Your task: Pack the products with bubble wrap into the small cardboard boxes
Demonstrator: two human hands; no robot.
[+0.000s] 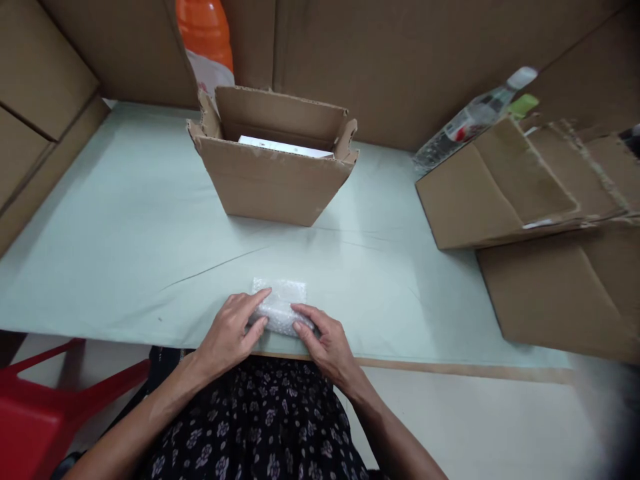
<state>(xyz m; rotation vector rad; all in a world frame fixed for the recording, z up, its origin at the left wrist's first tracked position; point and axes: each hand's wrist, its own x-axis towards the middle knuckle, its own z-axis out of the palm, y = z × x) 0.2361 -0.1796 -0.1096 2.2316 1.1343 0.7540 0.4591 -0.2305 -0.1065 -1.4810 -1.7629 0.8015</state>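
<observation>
A small roll of clear bubble wrap (281, 315) lies near the front edge of the table, its far flap spread flat on the cloth. My left hand (235, 327) grips the left end, thumb in front and index finger across the top. At the other end, my right hand (323, 337) holds it the same way between thumb and fingers. Whatever may be inside the wrap cannot be made out.
Behind the wrap stands an open cardboard box (275, 180) with a white box (285, 148) inside. More cardboard boxes (480, 187) are at the right, beside a clear bottle (470, 123). An orange bottle (206, 40) is at the back; a red stool (45, 413) is lower left.
</observation>
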